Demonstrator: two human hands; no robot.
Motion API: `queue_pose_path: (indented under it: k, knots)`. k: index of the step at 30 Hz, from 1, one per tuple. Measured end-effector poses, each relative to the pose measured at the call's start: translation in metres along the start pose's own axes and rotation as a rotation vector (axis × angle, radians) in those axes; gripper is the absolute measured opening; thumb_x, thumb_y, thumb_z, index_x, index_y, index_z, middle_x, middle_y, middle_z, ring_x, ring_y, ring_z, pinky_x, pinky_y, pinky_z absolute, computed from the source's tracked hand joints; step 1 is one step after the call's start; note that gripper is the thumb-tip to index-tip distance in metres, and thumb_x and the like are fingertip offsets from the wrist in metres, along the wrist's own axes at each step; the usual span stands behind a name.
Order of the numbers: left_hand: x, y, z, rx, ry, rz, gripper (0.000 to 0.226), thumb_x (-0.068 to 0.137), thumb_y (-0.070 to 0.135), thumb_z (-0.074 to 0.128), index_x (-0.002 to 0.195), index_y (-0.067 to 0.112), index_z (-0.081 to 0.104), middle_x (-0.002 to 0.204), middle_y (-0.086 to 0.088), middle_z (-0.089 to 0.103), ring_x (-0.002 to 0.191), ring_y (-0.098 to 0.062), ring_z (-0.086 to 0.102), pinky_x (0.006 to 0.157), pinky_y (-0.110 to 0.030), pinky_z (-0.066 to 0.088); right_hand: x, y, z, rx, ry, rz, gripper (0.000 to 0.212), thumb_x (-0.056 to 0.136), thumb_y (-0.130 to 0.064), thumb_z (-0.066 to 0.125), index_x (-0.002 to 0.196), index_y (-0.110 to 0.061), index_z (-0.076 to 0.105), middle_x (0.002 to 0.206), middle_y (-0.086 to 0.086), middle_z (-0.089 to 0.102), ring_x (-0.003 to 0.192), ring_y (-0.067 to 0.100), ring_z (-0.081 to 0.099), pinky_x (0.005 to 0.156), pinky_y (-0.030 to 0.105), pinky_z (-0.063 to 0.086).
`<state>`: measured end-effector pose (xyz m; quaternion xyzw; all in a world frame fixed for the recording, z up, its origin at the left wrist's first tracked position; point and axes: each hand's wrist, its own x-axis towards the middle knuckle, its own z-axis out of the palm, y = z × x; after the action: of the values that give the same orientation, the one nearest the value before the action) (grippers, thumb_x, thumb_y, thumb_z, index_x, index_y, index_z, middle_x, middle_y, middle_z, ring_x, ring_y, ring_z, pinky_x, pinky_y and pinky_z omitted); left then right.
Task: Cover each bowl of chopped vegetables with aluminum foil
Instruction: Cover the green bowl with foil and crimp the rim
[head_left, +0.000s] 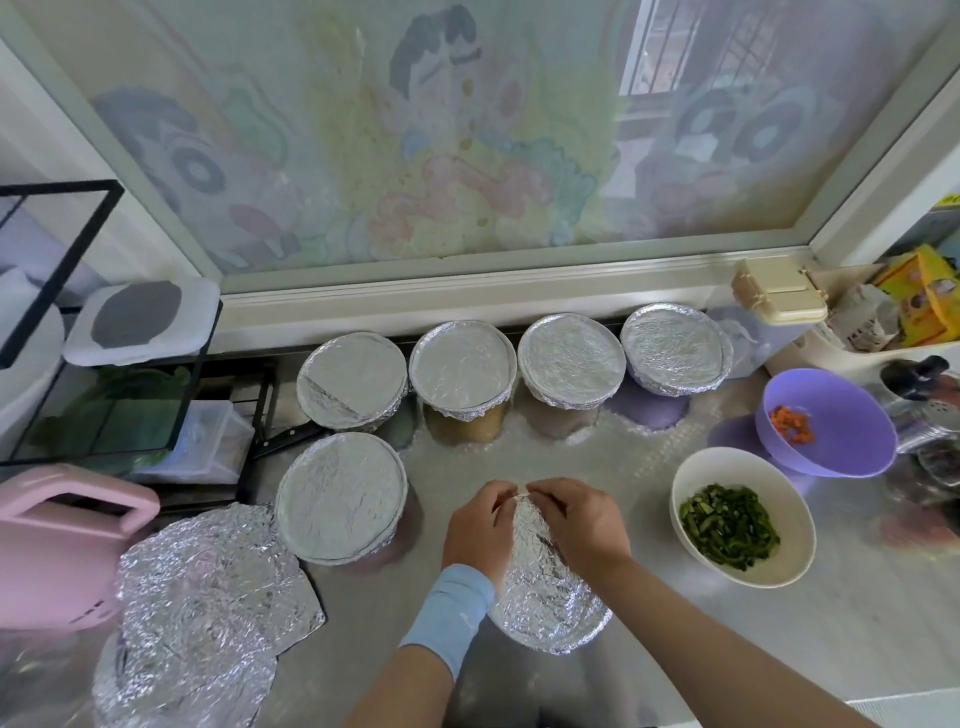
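Count so far: five bowls sealed. Clock bearings are taken from the bowl you are working on.

- Four stand in a row under the sill, from 11 to 1 o'clock: first bowl (353, 379), second bowl (462, 364), third bowl (571, 358) and fourth bowl (672, 348). Each has foil drawn flat and crimped under the rim.
- The fifth bowl (340, 496) sits at 10 o'clock, just beside the loose foil sheets (208, 587).

In progress: the sixth bowl (550, 597), low in the view, directly below you. Foil lies over its top and is wrapped round the near side. Your left hand (478, 525) and right hand (576, 519) meet at its far edge. The fingers of both are curled, and each pinches the same fold of foil. Judgement: the far-edge tuck looks like the last step on this bowl.

Left to do:
- The white bowl (789, 519) at 3 o'clock holds chopped greens (727, 525) and is uncovered.
- The purple bowl (841, 426) at 2 o'clock holds a small heap of orange pieces (789, 423) and is uncovered.
- That leaves two bowls after this one. The crumpled sheets at 8 o'clock look sufficient.

Surface: the table (727, 649) is pale and glossy, with faint reflections under the bowls.

Room:
- A window (415, 130) with faded cartoon film is at 12 o'clock.
- A pink appliance (57, 545) is at 9 o'clock.
- A black rack (62, 185) stands beyond it.
- A cream box (779, 291) is at 1 o'clock, with packets to its right.
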<state>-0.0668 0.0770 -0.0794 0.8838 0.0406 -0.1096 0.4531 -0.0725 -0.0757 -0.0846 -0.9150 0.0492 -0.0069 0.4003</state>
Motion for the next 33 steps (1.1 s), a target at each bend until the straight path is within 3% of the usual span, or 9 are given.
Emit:
queue_pose_path:
  k: [4, 9, 13, 16, 18, 23, 27, 30, 33]
  knots:
    - [-0.002, 0.002, 0.005, -0.081, 0.073, -0.089, 0.014, 0.095, 0.027, 0.059, 0.096, 0.026, 0.073, 0.088, 0.018, 0.070, 0.083, 0.002, 0.062, 0.068, -0.001, 0.039, 0.002, -0.002, -0.002, 0.044, -0.058, 0.095, 0.013, 0.089, -0.032, 0.069, 0.100, -0.035, 0.076, 0.096, -0.023, 0.072, 0.087, -0.004, 0.065, 0.082, 0.015, 0.050]
    - [0.000, 0.002, 0.005, -0.079, 0.066, -0.099, 0.014, 0.094, 0.029, 0.061, 0.092, 0.026, 0.074, 0.082, 0.018, 0.069, 0.078, 0.005, 0.061, 0.065, -0.003, 0.039, 0.007, -0.005, -0.005, 0.094, -0.110, 0.195, 0.009, 0.087, -0.034, 0.070, 0.092, -0.038, 0.076, 0.074, -0.025, 0.069, 0.067, -0.006, 0.062, 0.065, 0.013, 0.048]
    - [0.000, 0.004, 0.003, -0.059, 0.037, -0.106, 0.013, 0.095, 0.029, 0.058, 0.089, 0.027, 0.070, 0.081, 0.017, 0.068, 0.077, 0.002, 0.061, 0.064, -0.006, 0.041, 0.007, -0.007, -0.007, 0.101, -0.116, 0.195, 0.008, 0.088, -0.034, 0.070, 0.091, -0.038, 0.076, 0.074, -0.024, 0.070, 0.064, -0.005, 0.063, 0.063, 0.011, 0.047]
    - [0.005, 0.007, -0.002, 0.040, -0.038, -0.068, 0.014, 0.095, 0.028, 0.054, 0.088, 0.029, 0.065, 0.079, 0.013, 0.067, 0.075, -0.004, 0.061, 0.068, -0.020, 0.048, 0.005, -0.011, -0.011, 0.088, -0.152, 0.179, 0.015, 0.090, -0.038, 0.067, 0.085, -0.052, 0.069, 0.073, -0.024, 0.070, 0.060, 0.006, 0.067, 0.057, 0.016, 0.051]
    - [0.009, 0.009, -0.004, 0.049, -0.061, -0.037, 0.012, 0.094, 0.027, 0.055, 0.090, 0.030, 0.066, 0.082, 0.015, 0.069, 0.078, -0.002, 0.062, 0.071, -0.020, 0.049, 0.004, -0.011, -0.012, 0.079, -0.161, 0.172, 0.022, 0.090, -0.038, 0.065, 0.079, -0.057, 0.065, 0.072, -0.021, 0.070, 0.059, 0.010, 0.068, 0.056, 0.018, 0.052]
    - [0.005, 0.013, -0.001, -0.033, -0.022, -0.060, 0.011, 0.092, 0.031, 0.062, 0.087, 0.029, 0.071, 0.077, 0.019, 0.067, 0.076, 0.006, 0.060, 0.064, -0.005, 0.040, 0.008, -0.012, -0.011, 0.047, -0.162, 0.193, 0.011, 0.089, -0.038, 0.066, 0.086, -0.045, 0.074, 0.075, -0.023, 0.070, 0.069, -0.002, 0.064, 0.069, 0.023, 0.054]
    - [0.003, 0.014, 0.000, -0.054, 0.008, -0.110, 0.011, 0.092, 0.029, 0.062, 0.086, 0.029, 0.071, 0.077, 0.017, 0.068, 0.076, 0.004, 0.060, 0.063, -0.006, 0.040, 0.010, -0.015, -0.013, 0.050, -0.228, 0.187, 0.015, 0.090, -0.039, 0.064, 0.082, -0.050, 0.070, 0.073, -0.018, 0.070, 0.063, 0.011, 0.067, 0.059, 0.025, 0.054]
    - [-0.005, 0.015, 0.002, -0.083, 0.049, -0.134, 0.013, 0.092, 0.027, 0.061, 0.082, 0.030, 0.068, 0.078, 0.018, 0.068, 0.076, 0.004, 0.061, 0.063, -0.005, 0.041, 0.009, -0.014, -0.017, 0.062, -0.221, 0.204, 0.011, 0.089, -0.038, 0.067, 0.097, -0.043, 0.072, 0.079, -0.023, 0.070, 0.067, 0.003, 0.067, 0.059, 0.012, 0.051]
    - [-0.011, 0.012, 0.004, -0.073, 0.064, -0.149, 0.014, 0.091, 0.025, 0.059, 0.079, 0.028, 0.064, 0.076, 0.015, 0.067, 0.075, 0.000, 0.061, 0.061, -0.007, 0.040, 0.005, -0.011, -0.020, 0.040, -0.188, 0.216, 0.003, 0.086, -0.043, 0.069, 0.088, -0.041, 0.070, 0.072, -0.022, 0.068, 0.059, 0.007, 0.065, 0.056, 0.015, 0.049]
